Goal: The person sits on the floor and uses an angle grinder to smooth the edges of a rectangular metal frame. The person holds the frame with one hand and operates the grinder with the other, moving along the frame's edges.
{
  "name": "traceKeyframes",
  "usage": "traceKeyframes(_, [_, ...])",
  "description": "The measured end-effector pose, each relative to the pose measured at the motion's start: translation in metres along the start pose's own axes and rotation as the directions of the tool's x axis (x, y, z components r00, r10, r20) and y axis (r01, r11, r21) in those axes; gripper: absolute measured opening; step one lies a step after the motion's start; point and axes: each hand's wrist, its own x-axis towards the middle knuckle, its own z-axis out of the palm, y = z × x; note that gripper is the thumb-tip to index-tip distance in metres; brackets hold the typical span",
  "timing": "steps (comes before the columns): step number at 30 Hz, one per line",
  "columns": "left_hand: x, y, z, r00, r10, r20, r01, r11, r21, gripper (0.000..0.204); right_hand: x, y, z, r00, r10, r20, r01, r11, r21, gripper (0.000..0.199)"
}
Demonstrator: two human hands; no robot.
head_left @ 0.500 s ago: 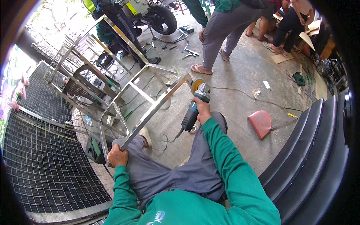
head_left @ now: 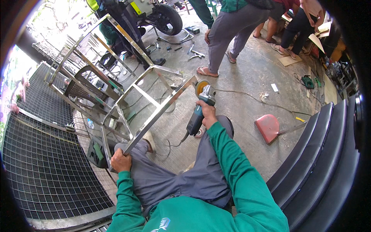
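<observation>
A welded frame of shiny square metal tubing [head_left: 161, 107] leans across my left thigh and stretches away to the far left. My left hand [head_left: 121, 160] is closed around its near corner, by my left knee. In my right hand [head_left: 208, 112] is a teal and black angle grinder [head_left: 196, 118], gripped around its body above my right knee. The grinder's yellowish disc [head_left: 202, 87] is at the frame's right-hand corner; whether it touches the metal I cannot tell. A cord trails from the grinder's lower end.
Black padded seats [head_left: 305, 158] line the right side, with a red pad [head_left: 267, 128] on the floor before them. Black wire mesh panels [head_left: 46, 154] lie left. Ahead are a plastic chair [head_left: 85, 86], pliers [head_left: 196, 56], a motorcycle wheel [head_left: 169, 20] and a standing person [head_left: 232, 33].
The grinder and my right hand have shifted very slightly left, toward the frame's corner. My left hand and the frame stay in place.
</observation>
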Motion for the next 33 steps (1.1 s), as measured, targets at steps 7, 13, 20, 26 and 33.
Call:
traceKeyframes(7, [-0.001,-0.001,-0.001,1.0,0.008,0.017,-0.008,1.0,0.001,0.022,0.008,0.007,-0.002,0.994,0.059,-0.088,-0.057,0.998,0.026,0.026])
traceKeyframes(13, [-0.002,-0.003,0.002,1.0,0.004,0.009,-0.004,1.0,0.006,0.021,0.001,0.004,0.001,0.996,-0.074,-0.055,0.069,0.993,-0.092,0.027])
traceKeyframes(20, [0.0,-0.001,-0.002,0.999,-0.011,0.045,0.01,1.0,0.028,0.02,-0.006,-0.002,0.005,0.982,0.102,-0.159,-0.09,0.993,0.078,0.027])
traceKeyframes(26, [-0.002,0.002,-0.001,1.0,-0.009,0.012,0.008,0.999,0.046,0.021,-0.012,0.002,0.004,0.979,-0.199,-0.036,0.191,0.969,-0.158,0.03])
traceKeyframes(33, [0.001,-0.001,0.0,0.998,-0.031,0.049,0.029,0.999,0.04,0.021,-0.001,0.004,0.005,0.982,0.044,-0.185,-0.051,0.998,-0.033,0.03])
